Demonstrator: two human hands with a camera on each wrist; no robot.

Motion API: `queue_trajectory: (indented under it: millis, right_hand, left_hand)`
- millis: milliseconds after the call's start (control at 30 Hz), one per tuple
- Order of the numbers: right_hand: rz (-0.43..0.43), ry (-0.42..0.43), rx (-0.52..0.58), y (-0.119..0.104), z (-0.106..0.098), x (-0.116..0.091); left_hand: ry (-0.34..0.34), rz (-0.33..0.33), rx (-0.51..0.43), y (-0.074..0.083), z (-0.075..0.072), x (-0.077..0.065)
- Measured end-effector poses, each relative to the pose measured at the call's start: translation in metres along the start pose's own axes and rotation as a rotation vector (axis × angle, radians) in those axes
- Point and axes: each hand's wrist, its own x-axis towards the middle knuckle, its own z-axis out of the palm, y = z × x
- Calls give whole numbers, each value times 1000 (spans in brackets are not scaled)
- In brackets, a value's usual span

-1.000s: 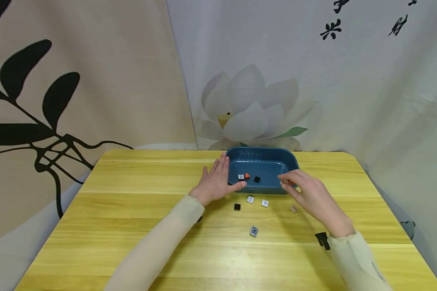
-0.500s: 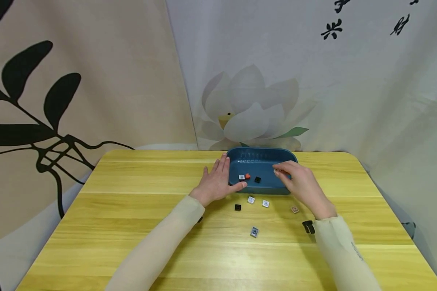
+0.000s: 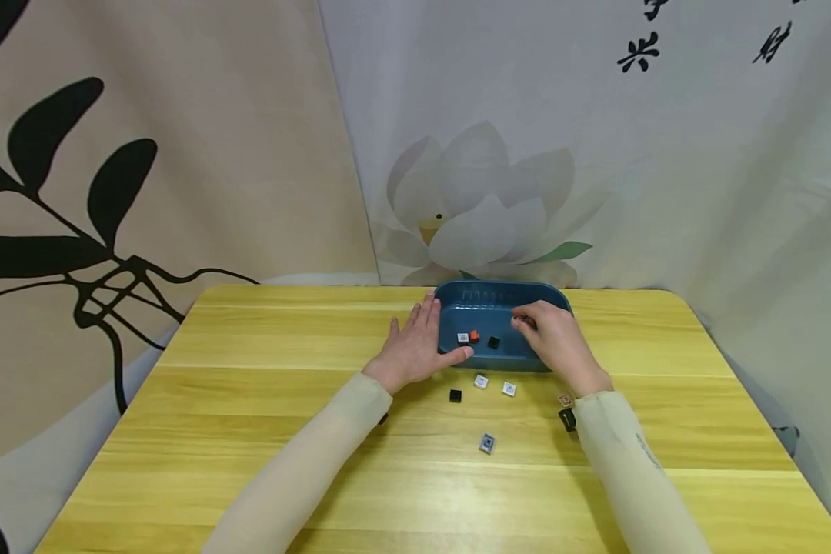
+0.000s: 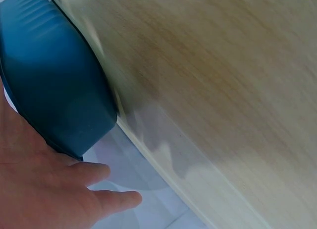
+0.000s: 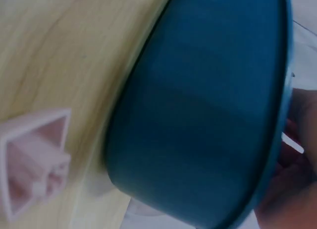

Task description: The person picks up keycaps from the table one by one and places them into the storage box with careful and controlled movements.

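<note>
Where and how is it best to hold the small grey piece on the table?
Probably pinch two opposite sides of the grey piece, coming from above: it is small, squarish, and lies on the table with space around it.

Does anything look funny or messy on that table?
A little. Small keycaps lie scattered in front of the blue tray, while others sit inside it. The pink keycap near the right sleeve looks oddest: its hollow underside shows, so it's probably upside down. I see nothing broken.
</note>
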Motion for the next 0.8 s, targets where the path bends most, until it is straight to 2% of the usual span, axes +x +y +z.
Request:
queue_trajectory:
  millis: [500, 800]
  right_hand:
    - [77, -94, -27, 5, 11, 23]
    - [113, -185, -15, 8, 18, 37]
  left_hand:
    - [23, 20, 16, -1, -1, -1]
    - [6, 13, 35, -1, -1, -1]
